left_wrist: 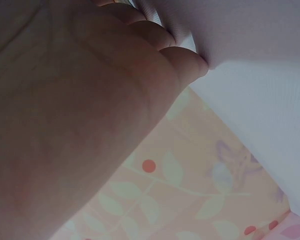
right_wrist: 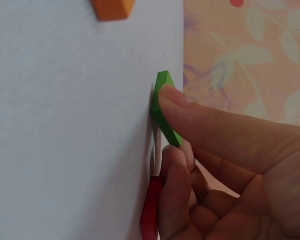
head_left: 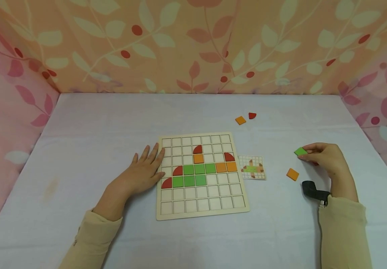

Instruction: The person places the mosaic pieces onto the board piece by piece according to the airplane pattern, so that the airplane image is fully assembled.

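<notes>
A wooden grid board (head_left: 201, 215) lies on the table, bearing red quarter-round, green square and orange square tiles. At its left edge my left hand (head_left: 141, 173) rests with fingers spread, fingertips and thumb on the rim. Thumb and fingers of my right hand (head_left: 326, 158) pinch a green square tile (head_left: 300, 151) at the right, held tilted close to the cloth. Under those fingers, in the right wrist view, a red tile (right_wrist: 150, 210) stands out; whether they touch it I cannot tell. The left wrist view shows mostly the palm (left_wrist: 80, 105).
A small pattern card (head_left: 252, 168) adjoins the board's right edge. One loose orange tile (head_left: 292, 174) lies near my right hand. Behind the board are another orange tile (head_left: 240, 120) and a red quarter-round tile (head_left: 252, 116). A black wrist device (head_left: 314, 192) sits by the right sleeve.
</notes>
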Action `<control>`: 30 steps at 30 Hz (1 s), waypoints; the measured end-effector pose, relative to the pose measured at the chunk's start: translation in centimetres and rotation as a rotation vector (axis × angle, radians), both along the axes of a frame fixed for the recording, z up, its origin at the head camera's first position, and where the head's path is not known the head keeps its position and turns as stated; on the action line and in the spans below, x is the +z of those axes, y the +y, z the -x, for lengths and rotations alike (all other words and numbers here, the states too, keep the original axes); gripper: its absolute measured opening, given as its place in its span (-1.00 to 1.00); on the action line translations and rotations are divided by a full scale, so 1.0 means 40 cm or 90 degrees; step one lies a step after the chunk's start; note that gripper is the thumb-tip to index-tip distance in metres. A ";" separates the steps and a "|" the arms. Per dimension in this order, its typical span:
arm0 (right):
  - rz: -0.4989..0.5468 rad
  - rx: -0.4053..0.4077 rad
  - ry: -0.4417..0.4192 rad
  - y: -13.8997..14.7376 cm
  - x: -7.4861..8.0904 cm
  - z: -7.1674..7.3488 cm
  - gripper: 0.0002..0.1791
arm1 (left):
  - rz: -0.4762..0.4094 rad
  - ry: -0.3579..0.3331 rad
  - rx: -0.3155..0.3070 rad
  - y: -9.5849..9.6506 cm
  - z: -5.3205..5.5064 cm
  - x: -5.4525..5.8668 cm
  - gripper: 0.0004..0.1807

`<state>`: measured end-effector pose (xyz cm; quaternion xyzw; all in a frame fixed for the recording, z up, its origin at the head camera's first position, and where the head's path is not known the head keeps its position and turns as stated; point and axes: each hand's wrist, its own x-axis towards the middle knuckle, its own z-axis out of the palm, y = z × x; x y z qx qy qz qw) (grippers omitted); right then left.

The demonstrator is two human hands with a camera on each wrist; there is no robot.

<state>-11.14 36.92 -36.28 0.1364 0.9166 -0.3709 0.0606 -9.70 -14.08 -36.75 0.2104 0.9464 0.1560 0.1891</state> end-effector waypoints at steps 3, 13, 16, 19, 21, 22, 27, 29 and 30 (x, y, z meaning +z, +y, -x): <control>-0.012 0.003 -0.002 -0.006 0.004 -0.003 -0.48 | -0.001 0.001 -0.001 0.000 0.001 -0.001 -0.24; 0.029 0.002 0.018 -0.011 0.012 -0.008 -0.77 | -0.005 -0.001 0.001 -0.001 0.002 -0.005 -0.24; 0.040 0.001 0.031 -0.012 0.020 -0.009 -0.95 | -0.007 -0.003 0.002 -0.001 0.001 -0.003 -0.24; 0.057 0.001 0.038 -0.018 0.029 -0.008 -0.95 | -0.007 -0.003 0.003 -0.002 0.001 -0.002 -0.24; 0.073 0.001 0.041 -0.025 0.036 -0.008 -0.97 | -0.006 -0.002 0.002 -0.002 0.000 -0.002 -0.24; 0.080 0.002 0.044 -0.030 0.040 -0.007 -0.96 | -0.007 0.000 0.000 -0.002 0.001 -0.002 -0.24; 0.101 0.015 0.057 -0.056 0.053 -0.007 -0.94 | -0.006 0.005 -0.004 -0.004 0.003 -0.007 -0.24; 0.101 0.021 0.058 -0.068 0.057 -0.007 -0.91 | -0.005 0.005 -0.004 -0.004 0.003 -0.010 -0.24; 0.100 0.023 0.055 -0.075 0.059 -0.007 -0.89 | -0.004 0.006 -0.004 -0.005 0.003 -0.011 -0.24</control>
